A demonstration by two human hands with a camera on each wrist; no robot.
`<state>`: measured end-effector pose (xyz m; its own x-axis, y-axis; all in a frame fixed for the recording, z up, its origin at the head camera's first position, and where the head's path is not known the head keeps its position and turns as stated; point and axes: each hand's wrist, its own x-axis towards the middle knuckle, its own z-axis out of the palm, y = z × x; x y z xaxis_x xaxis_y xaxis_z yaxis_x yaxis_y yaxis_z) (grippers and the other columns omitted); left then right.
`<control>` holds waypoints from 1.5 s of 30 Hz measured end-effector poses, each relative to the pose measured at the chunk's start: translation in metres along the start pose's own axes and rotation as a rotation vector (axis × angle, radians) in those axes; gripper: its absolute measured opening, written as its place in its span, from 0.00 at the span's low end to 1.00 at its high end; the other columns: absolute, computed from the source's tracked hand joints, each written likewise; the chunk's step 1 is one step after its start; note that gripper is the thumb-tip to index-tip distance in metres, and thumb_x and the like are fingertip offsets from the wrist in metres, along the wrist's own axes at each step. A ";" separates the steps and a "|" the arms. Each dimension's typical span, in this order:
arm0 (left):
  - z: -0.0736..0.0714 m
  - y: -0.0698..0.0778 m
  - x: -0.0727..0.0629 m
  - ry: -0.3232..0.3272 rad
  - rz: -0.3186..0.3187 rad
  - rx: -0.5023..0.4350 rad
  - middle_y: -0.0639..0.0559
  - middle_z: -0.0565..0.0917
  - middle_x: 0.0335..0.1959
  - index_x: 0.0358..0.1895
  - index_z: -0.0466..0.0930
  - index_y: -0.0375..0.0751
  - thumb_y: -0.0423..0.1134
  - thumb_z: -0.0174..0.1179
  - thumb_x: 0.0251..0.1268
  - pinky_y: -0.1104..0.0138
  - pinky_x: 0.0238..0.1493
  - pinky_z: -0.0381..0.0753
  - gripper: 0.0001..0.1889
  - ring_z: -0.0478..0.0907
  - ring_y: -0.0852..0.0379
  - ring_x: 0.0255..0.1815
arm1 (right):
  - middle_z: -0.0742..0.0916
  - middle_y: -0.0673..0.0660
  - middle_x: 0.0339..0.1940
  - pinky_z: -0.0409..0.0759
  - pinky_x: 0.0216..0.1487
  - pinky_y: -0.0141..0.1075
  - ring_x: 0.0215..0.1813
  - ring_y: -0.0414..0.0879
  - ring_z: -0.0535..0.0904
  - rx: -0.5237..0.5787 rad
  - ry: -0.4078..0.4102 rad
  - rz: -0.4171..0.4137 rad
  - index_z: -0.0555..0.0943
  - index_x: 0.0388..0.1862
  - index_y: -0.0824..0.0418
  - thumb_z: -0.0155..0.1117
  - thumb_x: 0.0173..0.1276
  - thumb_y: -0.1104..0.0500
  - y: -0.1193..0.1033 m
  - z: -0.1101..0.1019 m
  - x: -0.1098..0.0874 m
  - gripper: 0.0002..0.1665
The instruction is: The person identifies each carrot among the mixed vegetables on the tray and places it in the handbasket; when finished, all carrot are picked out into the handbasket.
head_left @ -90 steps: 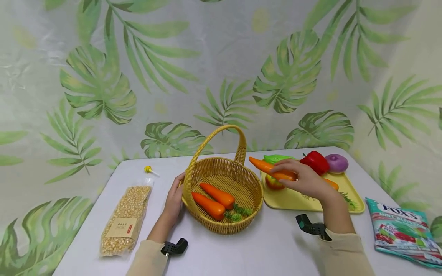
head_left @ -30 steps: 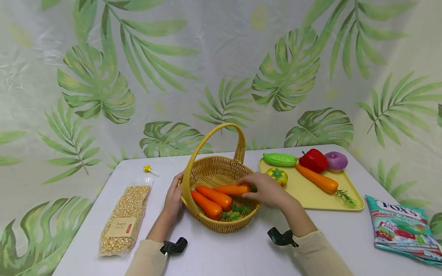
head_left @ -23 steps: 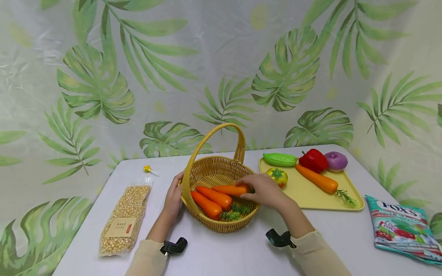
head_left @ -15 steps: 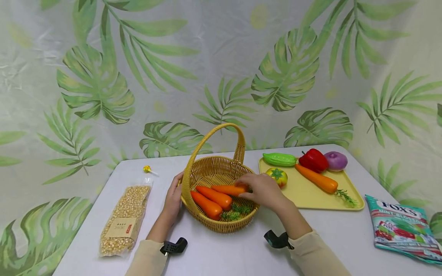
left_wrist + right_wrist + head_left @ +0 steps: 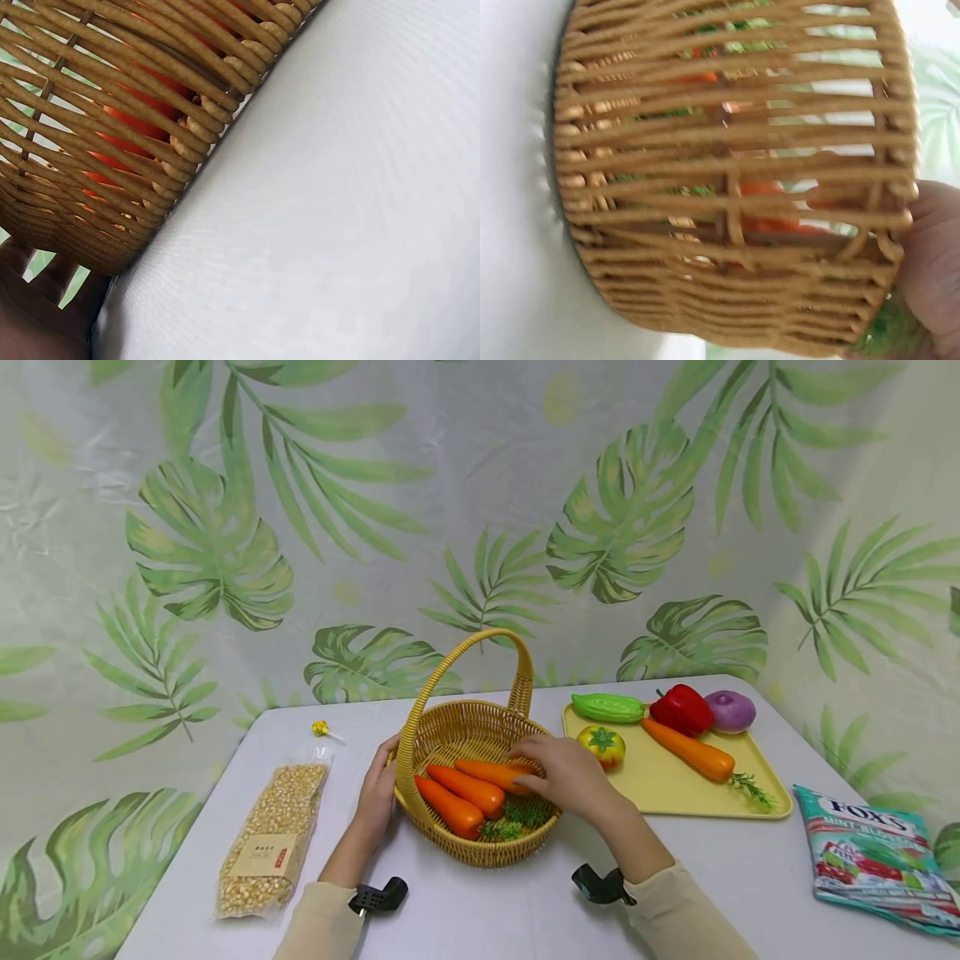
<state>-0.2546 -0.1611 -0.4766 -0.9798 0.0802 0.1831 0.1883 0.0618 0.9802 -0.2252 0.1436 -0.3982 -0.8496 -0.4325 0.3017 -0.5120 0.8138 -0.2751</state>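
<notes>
The third carrot (image 5: 491, 771) lies in the wicker basket (image 5: 457, 739), its thick end under the grip of the right hand (image 5: 566, 774), whose fingers curl over it and pinch it just inside the basket's right rim. Its pointed end runs away from that grip, toward the basket's middle. Just beside it, on the side nearer the person, lie two more carrots (image 5: 459, 795), parallel to one another and slanted, their green tops (image 5: 513, 821) bunched right below the right hand's grip. Through the weave the right wrist view shows orange and green inside the basket (image 5: 735, 225), but it is blurred and the fingers cannot be made out there.

Across the basket from that grip, the left hand (image 5: 378, 795) rests against the outer wall by the foot of the handle (image 5: 450, 672); its fingers lie fairly straight along the weave, a wide, loose grip.

Outward from the right hand's grip, just past the basket, a yellow tray (image 5: 675, 785) on the white table (image 5: 525, 910) holds a small tomato (image 5: 602, 745), a green vegetable (image 5: 607, 707), a red pepper (image 5: 682, 710), a purple onion (image 5: 731, 711) and another carrot (image 5: 690, 749). Farther that way lies a candy bag (image 5: 877, 860). Beyond the left hand lie a bag of corn kernels (image 5: 273, 835) and a small lollipop (image 5: 322, 727).
</notes>
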 end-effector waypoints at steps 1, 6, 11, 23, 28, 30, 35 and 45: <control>0.000 0.000 0.000 -0.002 0.000 0.001 0.58 0.65 0.75 0.72 0.65 0.57 0.45 0.40 0.81 0.52 0.82 0.50 0.21 0.55 0.57 0.79 | 0.87 0.49 0.55 0.83 0.55 0.50 0.54 0.51 0.84 0.011 0.011 -0.004 0.85 0.53 0.50 0.70 0.66 0.47 0.002 -0.001 0.000 0.18; 0.001 0.002 -0.001 -0.009 0.010 0.007 0.58 0.65 0.75 0.72 0.64 0.58 0.45 0.40 0.81 0.52 0.82 0.50 0.21 0.55 0.57 0.79 | 0.87 0.49 0.51 0.80 0.60 0.52 0.56 0.50 0.82 0.065 0.070 -0.016 0.86 0.50 0.51 0.68 0.69 0.51 0.010 -0.007 -0.001 0.13; 0.001 0.001 -0.001 -0.007 0.008 0.011 0.57 0.65 0.75 0.72 0.64 0.57 0.45 0.39 0.81 0.52 0.82 0.49 0.21 0.55 0.57 0.79 | 0.87 0.51 0.50 0.78 0.62 0.52 0.57 0.51 0.80 0.069 0.124 -0.026 0.87 0.47 0.52 0.69 0.68 0.53 0.013 -0.003 0.000 0.11; 0.002 0.001 -0.001 -0.010 0.000 0.015 0.57 0.64 0.75 0.73 0.63 0.58 0.46 0.39 0.81 0.51 0.82 0.50 0.21 0.55 0.56 0.79 | 0.77 0.59 0.69 0.62 0.74 0.62 0.73 0.59 0.67 0.101 0.092 -0.008 0.87 0.48 0.49 0.66 0.70 0.49 0.013 0.012 0.002 0.12; 0.003 0.001 0.000 -0.011 -0.004 0.013 0.58 0.65 0.75 0.72 0.64 0.58 0.46 0.39 0.81 0.51 0.82 0.50 0.21 0.55 0.57 0.79 | 0.75 0.60 0.71 0.62 0.73 0.64 0.74 0.62 0.66 0.220 0.130 0.013 0.85 0.52 0.52 0.61 0.74 0.55 0.025 0.009 0.002 0.11; 0.003 0.001 0.000 -0.010 -0.003 0.011 0.58 0.65 0.75 0.72 0.64 0.58 0.46 0.39 0.81 0.51 0.82 0.50 0.21 0.55 0.57 0.79 | 0.76 0.61 0.71 0.62 0.72 0.65 0.73 0.63 0.67 0.268 0.141 0.019 0.84 0.54 0.54 0.59 0.75 0.57 0.030 0.008 0.002 0.13; 0.003 0.001 0.001 -0.012 -0.003 0.008 0.58 0.65 0.75 0.72 0.64 0.58 0.46 0.40 0.81 0.52 0.81 0.50 0.21 0.56 0.57 0.79 | 0.77 0.62 0.69 0.63 0.73 0.63 0.72 0.62 0.68 0.259 0.150 0.014 0.81 0.59 0.57 0.59 0.74 0.62 0.035 0.009 0.002 0.16; 0.000 0.002 -0.002 0.002 -0.025 0.003 0.57 0.65 0.75 0.72 0.64 0.58 0.46 0.40 0.81 0.51 0.81 0.50 0.21 0.55 0.56 0.79 | 0.66 0.63 0.78 0.57 0.74 0.68 0.76 0.67 0.59 0.121 -0.005 0.062 0.75 0.68 0.50 0.74 0.62 0.47 0.026 0.008 -0.002 0.36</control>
<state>-0.2526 -0.1606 -0.4749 -0.9843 0.0765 0.1592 0.1644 0.0671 0.9841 -0.2382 0.1623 -0.4132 -0.8804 -0.3854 0.2765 -0.4701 0.7860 -0.4014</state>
